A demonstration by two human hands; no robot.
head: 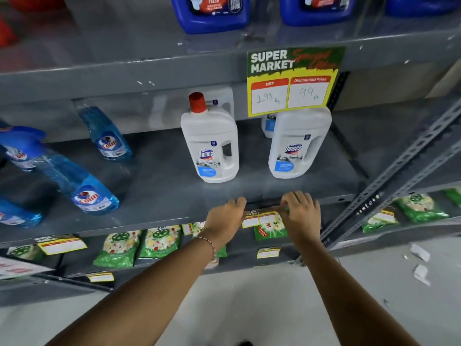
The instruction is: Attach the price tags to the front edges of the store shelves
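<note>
Your arms are bare, with no sleeves in view. Your left hand (pixel 225 216) has a thin beaded bracelet (pixel 208 244) at the wrist. Your right hand (pixel 300 213) wears nothing.

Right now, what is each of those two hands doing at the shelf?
Left hand: fingers curled over the shelf edge, pressing the price tag's left end.
Right hand: closed on the tag's right end.

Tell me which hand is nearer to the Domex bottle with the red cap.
Left. The left hand rests on the shelf edge almost directly below the red-capped Domex bottle. The right hand is farther to the right, below the other Domex bottle.
</note>
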